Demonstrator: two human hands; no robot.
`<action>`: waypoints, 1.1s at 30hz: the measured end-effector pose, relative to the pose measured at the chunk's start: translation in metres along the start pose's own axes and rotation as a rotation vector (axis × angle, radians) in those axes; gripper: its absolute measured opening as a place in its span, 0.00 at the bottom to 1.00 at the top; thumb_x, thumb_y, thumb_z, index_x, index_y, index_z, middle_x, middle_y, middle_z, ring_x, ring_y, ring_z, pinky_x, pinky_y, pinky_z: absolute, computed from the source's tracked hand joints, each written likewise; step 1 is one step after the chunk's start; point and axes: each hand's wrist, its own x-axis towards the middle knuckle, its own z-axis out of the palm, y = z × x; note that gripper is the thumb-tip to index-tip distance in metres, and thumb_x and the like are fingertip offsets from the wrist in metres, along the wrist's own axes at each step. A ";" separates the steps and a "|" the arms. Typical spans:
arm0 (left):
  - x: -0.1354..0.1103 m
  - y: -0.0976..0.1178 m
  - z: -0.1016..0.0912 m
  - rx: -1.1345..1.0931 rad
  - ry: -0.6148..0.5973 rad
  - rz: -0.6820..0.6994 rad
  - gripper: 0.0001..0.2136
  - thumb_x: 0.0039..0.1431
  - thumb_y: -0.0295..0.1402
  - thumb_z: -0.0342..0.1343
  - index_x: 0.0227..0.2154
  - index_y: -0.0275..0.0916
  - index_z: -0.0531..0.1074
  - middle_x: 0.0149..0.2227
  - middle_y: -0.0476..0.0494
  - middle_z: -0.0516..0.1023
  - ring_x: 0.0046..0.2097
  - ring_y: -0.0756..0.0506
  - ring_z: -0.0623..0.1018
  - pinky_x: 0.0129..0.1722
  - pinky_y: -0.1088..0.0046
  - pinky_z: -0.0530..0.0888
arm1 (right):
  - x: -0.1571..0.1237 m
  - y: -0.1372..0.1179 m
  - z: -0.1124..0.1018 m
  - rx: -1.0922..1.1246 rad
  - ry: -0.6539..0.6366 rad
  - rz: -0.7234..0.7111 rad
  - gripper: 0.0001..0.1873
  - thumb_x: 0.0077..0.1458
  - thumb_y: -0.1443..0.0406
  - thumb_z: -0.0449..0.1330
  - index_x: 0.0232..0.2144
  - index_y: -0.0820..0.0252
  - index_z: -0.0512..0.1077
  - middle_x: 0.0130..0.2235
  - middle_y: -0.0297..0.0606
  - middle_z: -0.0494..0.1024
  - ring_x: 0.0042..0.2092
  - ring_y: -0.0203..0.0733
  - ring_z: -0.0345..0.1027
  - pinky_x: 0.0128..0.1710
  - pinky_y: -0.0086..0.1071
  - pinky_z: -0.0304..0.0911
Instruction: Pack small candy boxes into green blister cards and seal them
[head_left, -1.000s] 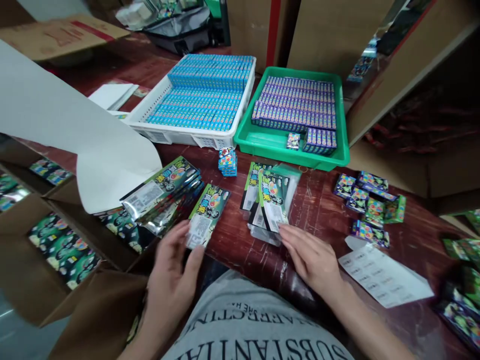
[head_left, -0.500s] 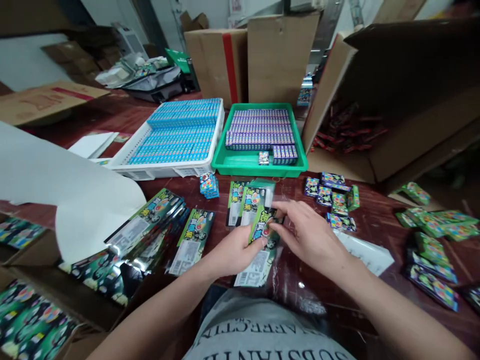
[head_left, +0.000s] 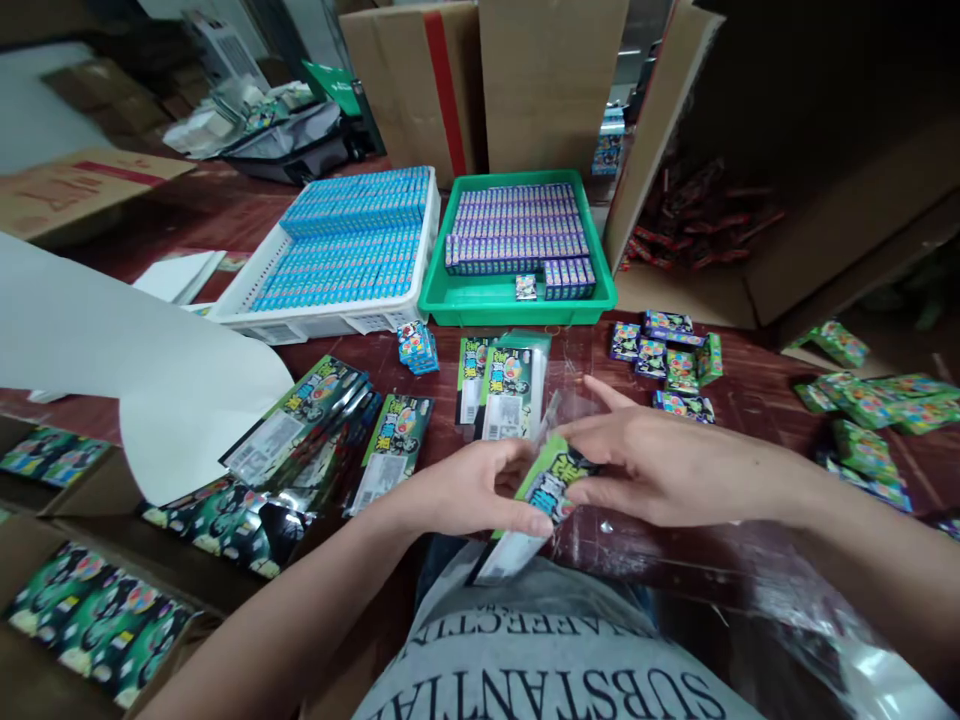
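Gap between packets [head_left: 504,400] and small boxes [head_left: 651,358], green tray [head_left: 517,314] blocking ahead

Left hand [head_left: 474,488] beside right hand [head_left: 646,462]

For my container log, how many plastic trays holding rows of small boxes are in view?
2: a white rectangular plastic tray of blue boxes, and, right of it, a green rectangular plastic tray of purple boxes. More may hide behind the brown cardboard cartons.

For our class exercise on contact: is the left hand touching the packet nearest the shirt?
Touching: the head view shows the left hand with its thumb across the packet.
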 end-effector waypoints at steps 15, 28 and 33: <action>0.015 -0.051 0.023 0.143 0.913 0.152 0.13 0.68 0.42 0.56 0.47 0.39 0.71 0.45 0.42 0.81 0.46 0.43 0.79 0.47 0.67 0.74 | 0.051 0.012 0.126 -0.004 0.731 0.703 0.21 0.70 0.53 0.44 0.40 0.58 0.71 0.29 0.44 0.81 0.26 0.50 0.77 0.23 0.34 0.60; -0.008 -0.065 0.000 -0.194 0.509 0.236 0.24 0.64 0.33 0.61 0.60 0.45 0.62 0.49 0.42 0.80 0.47 0.43 0.80 0.46 0.66 0.77 | 0.028 0.030 0.113 0.728 0.718 0.396 0.16 0.66 0.55 0.58 0.53 0.51 0.73 0.43 0.36 0.81 0.43 0.42 0.76 0.43 0.37 0.73; -0.010 -0.063 -0.014 0.051 0.711 0.272 0.06 0.68 0.34 0.56 0.41 0.39 0.76 0.50 0.40 0.79 0.53 0.44 0.78 0.56 0.65 0.72 | 0.034 0.027 0.118 0.658 0.726 0.392 0.14 0.67 0.57 0.57 0.50 0.50 0.77 0.52 0.37 0.81 0.53 0.45 0.75 0.55 0.44 0.70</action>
